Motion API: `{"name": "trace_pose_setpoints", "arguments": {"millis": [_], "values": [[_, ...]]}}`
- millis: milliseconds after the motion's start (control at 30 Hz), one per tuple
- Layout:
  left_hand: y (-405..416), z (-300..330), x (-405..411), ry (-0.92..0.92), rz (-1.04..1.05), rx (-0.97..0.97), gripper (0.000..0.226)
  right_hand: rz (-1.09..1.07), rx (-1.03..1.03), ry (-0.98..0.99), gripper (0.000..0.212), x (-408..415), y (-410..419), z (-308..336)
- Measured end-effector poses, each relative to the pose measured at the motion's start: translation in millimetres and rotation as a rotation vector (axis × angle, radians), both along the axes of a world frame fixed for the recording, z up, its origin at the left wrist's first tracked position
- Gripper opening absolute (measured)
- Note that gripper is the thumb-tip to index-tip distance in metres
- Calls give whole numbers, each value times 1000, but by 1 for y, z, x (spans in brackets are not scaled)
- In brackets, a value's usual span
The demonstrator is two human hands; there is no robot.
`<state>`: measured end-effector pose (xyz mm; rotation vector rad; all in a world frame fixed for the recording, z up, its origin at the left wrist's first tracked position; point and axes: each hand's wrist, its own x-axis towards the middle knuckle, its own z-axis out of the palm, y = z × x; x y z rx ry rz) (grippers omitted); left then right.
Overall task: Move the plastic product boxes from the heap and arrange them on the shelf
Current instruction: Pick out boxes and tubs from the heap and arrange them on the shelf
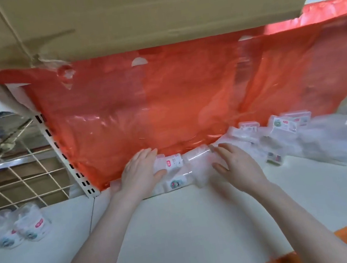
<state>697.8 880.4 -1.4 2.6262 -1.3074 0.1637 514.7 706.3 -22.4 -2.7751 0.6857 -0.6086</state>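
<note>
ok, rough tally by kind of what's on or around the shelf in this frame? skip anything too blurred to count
Hands on the boxes: 2, left hand and right hand
Clear plastic boxes between the hands: at least 3, edges blurred
Boxes in a group at far left: about 4
Heap at right: too blurred to count
Orange plastic sheet: 1
Cardboard carton above: 1
Total countable: about 11

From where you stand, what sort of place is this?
Probably a shop stockroom: a slotted upright carries the white shelf, a carton sits overhead, and labelled plastic boxes lie heaped.
</note>
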Motion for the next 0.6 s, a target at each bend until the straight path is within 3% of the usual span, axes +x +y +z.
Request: {"name": "trace_pose_setpoints", "arguments": {"millis": [300,600], "values": [[-16,2,3,70,28,155,70,339,-87,88,45,24,-38,-8],[-7,10,1,62,25,242,71,395,-48,175,52,22,-42,-16]]}}
